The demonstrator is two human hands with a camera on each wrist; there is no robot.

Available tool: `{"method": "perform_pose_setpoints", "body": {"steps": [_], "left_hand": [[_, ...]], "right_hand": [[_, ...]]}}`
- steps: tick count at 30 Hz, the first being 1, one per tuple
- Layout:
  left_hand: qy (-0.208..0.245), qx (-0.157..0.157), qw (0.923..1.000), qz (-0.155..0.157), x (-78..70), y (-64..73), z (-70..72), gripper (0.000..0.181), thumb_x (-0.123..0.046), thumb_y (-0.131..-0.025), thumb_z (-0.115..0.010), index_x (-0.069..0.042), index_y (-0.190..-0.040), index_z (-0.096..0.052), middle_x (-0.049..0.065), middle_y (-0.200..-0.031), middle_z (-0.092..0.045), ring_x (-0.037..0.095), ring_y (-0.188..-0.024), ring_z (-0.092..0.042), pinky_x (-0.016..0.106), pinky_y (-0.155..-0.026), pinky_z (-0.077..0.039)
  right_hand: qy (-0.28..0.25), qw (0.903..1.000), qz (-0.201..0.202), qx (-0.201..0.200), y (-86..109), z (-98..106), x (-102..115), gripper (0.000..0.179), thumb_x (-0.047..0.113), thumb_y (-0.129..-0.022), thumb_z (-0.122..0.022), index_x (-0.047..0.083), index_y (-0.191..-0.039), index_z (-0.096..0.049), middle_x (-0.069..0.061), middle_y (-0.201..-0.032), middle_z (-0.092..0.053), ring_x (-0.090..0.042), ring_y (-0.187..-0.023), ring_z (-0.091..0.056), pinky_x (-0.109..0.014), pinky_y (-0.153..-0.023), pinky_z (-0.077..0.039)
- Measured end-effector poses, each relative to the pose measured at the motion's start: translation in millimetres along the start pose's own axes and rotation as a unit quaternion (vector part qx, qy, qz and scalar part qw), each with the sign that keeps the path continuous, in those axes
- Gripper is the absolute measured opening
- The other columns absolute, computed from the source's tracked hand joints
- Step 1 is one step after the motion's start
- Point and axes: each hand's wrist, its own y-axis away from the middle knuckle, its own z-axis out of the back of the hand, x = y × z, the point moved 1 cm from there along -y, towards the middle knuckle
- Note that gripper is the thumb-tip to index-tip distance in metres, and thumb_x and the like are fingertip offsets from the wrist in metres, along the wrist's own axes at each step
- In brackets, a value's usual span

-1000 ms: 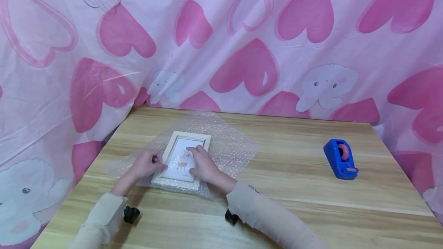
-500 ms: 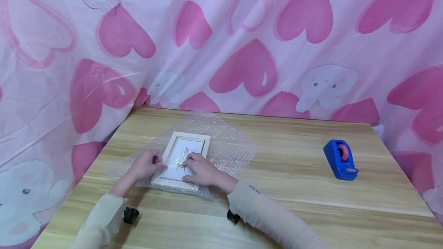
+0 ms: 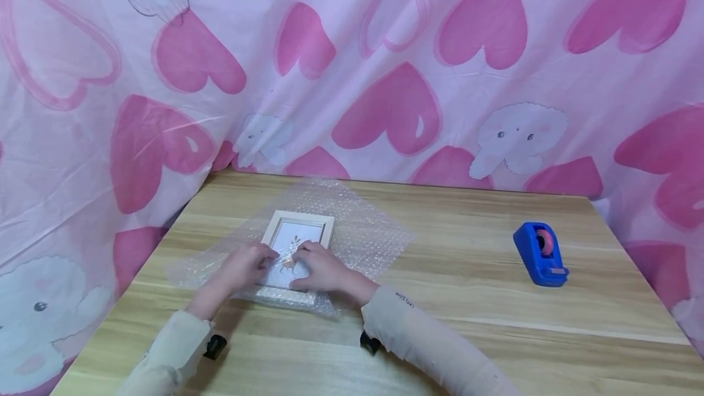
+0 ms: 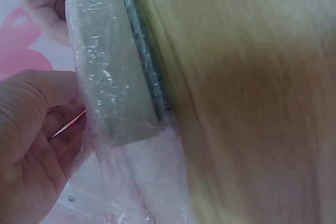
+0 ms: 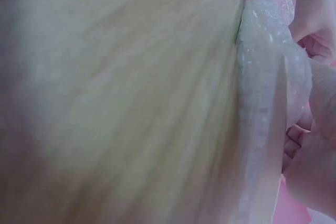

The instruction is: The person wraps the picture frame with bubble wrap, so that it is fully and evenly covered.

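A cream picture frame with a deer picture lies on a sheet of bubble wrap, whose near part is folded up over the frame's lower end. My left hand reaches over the frame's left side, thumb and fingers pinching the folded wrap. From the right, my right hand holds the same fold over the picture's middle, fingers curled. In the left wrist view, the wrap covers the frame's near side, with the left thumb against it. Right fingers curl behind the wrap in the right wrist view.
A blue tape dispenser with a pink roll stands on the right of the wooden table. Pink heart-patterned cloth hangs behind and along the sides. Black wrist devices sit under both sleeves.
My right hand has come down from the upper right of the picture to its middle. Afterwards my left hand has shifted right, over the picture's left part. The frame stays in place.
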Motion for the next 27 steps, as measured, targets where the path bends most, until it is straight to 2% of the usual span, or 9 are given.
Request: {"method": "perform_pose_setpoints", "body": {"steps": [8, 15, 17, 20, 24, 27], "left_hand": [[-0.012, 0.002, 0.9999, 0.007, -2.0, -1.6, -2.1, 0.035, 0.006, -0.060, -0.066, 0.004, -0.095, -0.068, 0.013, -0.087, -0.066, 0.028, -0.084, -0.058, 0.041, -0.075, -0.049], [-0.010, -0.017, 0.9998, 0.010, 2.3, 1.0, -1.3, 0.033, 0.006, -0.060, -0.066, 0.004, -0.093, -0.068, 0.011, -0.082, -0.066, 0.025, -0.079, -0.058, 0.040, -0.072, -0.049], [0.003, -0.026, 0.9996, 0.010, 4.7, 3.9, -1.1, 0.032, 0.006, -0.061, -0.066, 0.004, -0.093, -0.068, 0.010, -0.083, -0.066, 0.026, -0.080, -0.058, 0.041, -0.074, -0.049], [0.048, -0.037, 0.9980, 0.017, 9.7, 10.9, -0.3, 0.030, 0.006, -0.065, -0.067, 0.004, -0.095, -0.067, 0.012, -0.087, -0.066, 0.028, -0.085, -0.059, 0.044, -0.077, -0.049], [0.119, -0.053, 0.9909, 0.034, 20.0, 20.8, 5.7, 0.030, 0.005, -0.069, -0.069, 0.006, -0.098, -0.065, 0.019, -0.097, -0.065, 0.035, -0.090, -0.060, 0.047, -0.078, -0.050], [0.145, -0.066, 0.9862, 0.046, 30.0, 27.9, 14.0, 0.031, 0.003, -0.070, -0.069, 0.008, -0.100, -0.064, 0.023, -0.101, -0.063, 0.039, -0.091, -0.060, 0.048, -0.075, -0.052]], "right_hand": [[-0.022, 0.9997, -0.008, 0.008, 3.3, 2, -4, 0.057, 0.032, -0.074, -0.071, 0.004, -0.121, -0.055, -0.006, -0.120, -0.051, -0.018, -0.112, -0.046, -0.026, -0.100, -0.034], [-0.027, 0.9995, 0.009, 0.009, 4.8, 2, -7, 0.055, 0.029, -0.075, -0.071, 0.002, -0.120, -0.056, -0.005, -0.122, -0.053, -0.017, -0.115, -0.046, -0.022, -0.102, -0.031], [-0.029, 0.9994, 0.012, 0.010, 5.4, 2, -7, 0.056, 0.030, -0.075, -0.071, 0.001, -0.121, -0.055, -0.005, -0.123, -0.052, -0.017, -0.116, -0.045, -0.023, -0.103, -0.031], [-0.041, 0.9990, 0.010, 0.016, 6.3, 1, -6, 0.059, 0.030, -0.075, -0.071, 0.001, -0.123, -0.054, -0.006, -0.125, -0.051, -0.018, -0.118, -0.044, -0.024, -0.104, -0.029], [-0.057, 0.9981, -0.001, 0.025, 7.5, 2, -4, 0.061, 0.031, -0.074, -0.071, 0.002, -0.124, -0.052, -0.007, -0.128, -0.049, -0.019, -0.120, -0.042, -0.027, -0.105, -0.028], [-0.057, 0.9980, -0.008, 0.026, 7.6, 2, -5, 0.062, 0.032, -0.074, -0.072, 0.003, -0.125, -0.052, -0.006, -0.129, -0.048, -0.018, -0.121, -0.041, -0.026, -0.106, -0.027]]}}
